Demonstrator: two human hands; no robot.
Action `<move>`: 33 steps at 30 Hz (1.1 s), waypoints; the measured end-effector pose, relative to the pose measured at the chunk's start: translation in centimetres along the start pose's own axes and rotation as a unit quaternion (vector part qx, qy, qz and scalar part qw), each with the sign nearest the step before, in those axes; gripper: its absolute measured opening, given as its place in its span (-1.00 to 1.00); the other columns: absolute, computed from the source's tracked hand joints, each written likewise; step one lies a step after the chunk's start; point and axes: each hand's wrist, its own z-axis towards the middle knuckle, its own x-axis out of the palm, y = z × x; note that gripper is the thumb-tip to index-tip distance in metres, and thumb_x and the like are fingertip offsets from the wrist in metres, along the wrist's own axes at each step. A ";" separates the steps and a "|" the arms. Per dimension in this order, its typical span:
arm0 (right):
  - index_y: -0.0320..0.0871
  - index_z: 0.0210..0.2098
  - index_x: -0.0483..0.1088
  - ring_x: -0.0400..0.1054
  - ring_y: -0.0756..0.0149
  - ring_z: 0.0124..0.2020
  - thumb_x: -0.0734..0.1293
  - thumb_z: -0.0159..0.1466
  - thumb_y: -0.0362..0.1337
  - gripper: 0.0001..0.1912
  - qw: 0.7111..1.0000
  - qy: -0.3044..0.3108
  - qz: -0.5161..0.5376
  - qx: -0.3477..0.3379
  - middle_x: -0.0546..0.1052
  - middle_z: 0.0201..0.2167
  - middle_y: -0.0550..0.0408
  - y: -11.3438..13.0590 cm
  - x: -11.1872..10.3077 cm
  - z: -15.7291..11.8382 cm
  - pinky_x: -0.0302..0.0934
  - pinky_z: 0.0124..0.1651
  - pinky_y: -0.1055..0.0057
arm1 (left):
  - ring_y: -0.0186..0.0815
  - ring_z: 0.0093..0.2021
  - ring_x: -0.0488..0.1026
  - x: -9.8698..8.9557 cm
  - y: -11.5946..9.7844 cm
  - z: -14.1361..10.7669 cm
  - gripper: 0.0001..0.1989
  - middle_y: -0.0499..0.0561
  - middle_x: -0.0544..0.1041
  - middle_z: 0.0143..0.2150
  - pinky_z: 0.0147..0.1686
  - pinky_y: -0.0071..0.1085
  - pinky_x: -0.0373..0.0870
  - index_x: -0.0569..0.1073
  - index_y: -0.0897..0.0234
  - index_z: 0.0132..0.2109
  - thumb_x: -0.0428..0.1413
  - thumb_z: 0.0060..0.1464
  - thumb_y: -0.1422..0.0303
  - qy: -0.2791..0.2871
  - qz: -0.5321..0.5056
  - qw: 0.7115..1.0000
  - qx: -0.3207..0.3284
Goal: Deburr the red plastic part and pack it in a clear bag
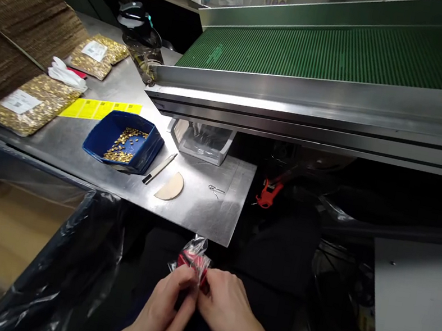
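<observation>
Low over my lap, both hands meet at a small red item in clear plastic wrap (193,256); its exact kind I cannot make out. My left hand (166,304) pinches the wrapped item from the left, thumb and fingers closed. From the right, my right hand (225,302) grips its lower edge, with the fingers curled and partly hidden. Beyond the hands, the metal table (199,216) carries a half-round beige piece (171,187), a slim pen-like tool (159,169) and a few small metal pins (216,190).
A blue bin (98,135) holds small gold pieces. Bags of gold pieces (49,107) lie beside stacked cardboard (13,9). A grey tray (201,153) sits under the green conveyor (309,53). A bottle (140,40) stands behind; an orange-red tool (269,193) hangs right of the table edge.
</observation>
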 end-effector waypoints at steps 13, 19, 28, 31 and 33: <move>-0.15 -0.28 0.55 0.47 0.22 -0.36 0.32 0.37 0.11 -0.56 0.958 -0.125 0.258 0.009 0.62 -0.36 0.04 0.1 0.6 1.1 0.20 -0.33 0.44 | -0.29 -0.23 0.56 -0.5 -1.4 1.5 -0.73 -0.02 0.54 -0.19 -0.19 -0.43 0.51 0.34 0.10 0.11 0.05 0.33 0.46 -0.006 0.043 0.997 -0.070; -0.08 -0.20 0.51 0.47 0.25 -0.24 0.06 0.51 0.14 -0.44 0.966 -0.054 0.218 -0.131 0.59 -0.21 0.06 0.1 -0.8 0.8 0.27 -0.16 0.40 | -0.25 -0.15 0.55 -0.9 -2.7 2.2 -0.82 0.01 0.53 -0.11 -0.15 -0.41 0.54 0.36 0.11 0.07 0.05 0.36 0.35 -0.065 -0.130 0.982 -0.124; 0.00 -0.06 0.53 0.38 0.08 0.04 0.25 0.47 -0.31 -0.79 0.943 -0.124 -0.142 -0.275 0.65 -0.13 0.07 -0.1 -5.8 -1.0 0.09 0.16 0.08 | -0.42 -0.46 0.20 -3.7 -1.5 5.7 -0.81 -0.18 0.29 -0.40 -0.46 -0.57 0.26 0.28 0.11 -0.03 0.12 0.32 0.21 -0.165 -0.267 0.914 -0.256; -0.01 0.00 0.53 0.42 0.15 -0.06 0.25 0.47 -0.34 -0.76 0.916 -0.167 -0.132 -0.341 0.67 -0.14 0.10 0.6 -6.1 -1.5 0.17 -0.03 0.16 | -0.41 -0.42 0.25 -3.7 -1.2 6.0 -0.78 -0.17 0.31 -0.39 -0.41 -0.56 0.27 0.28 0.11 0.03 0.10 0.35 0.20 -0.133 -0.191 0.937 -0.259; -0.02 0.02 0.52 0.43 0.16 -0.08 0.28 0.46 -0.32 -0.78 0.911 -0.175 -0.096 -0.361 0.68 -0.12 0.11 1.3 -6.4 -1.6 0.20 -0.07 0.19 | -0.39 -0.38 0.30 -3.5 -1.4 6.2 -0.77 -0.14 0.36 -0.34 -0.36 -0.53 0.31 0.26 0.12 0.09 0.06 0.38 0.20 -0.114 -0.150 0.955 -0.229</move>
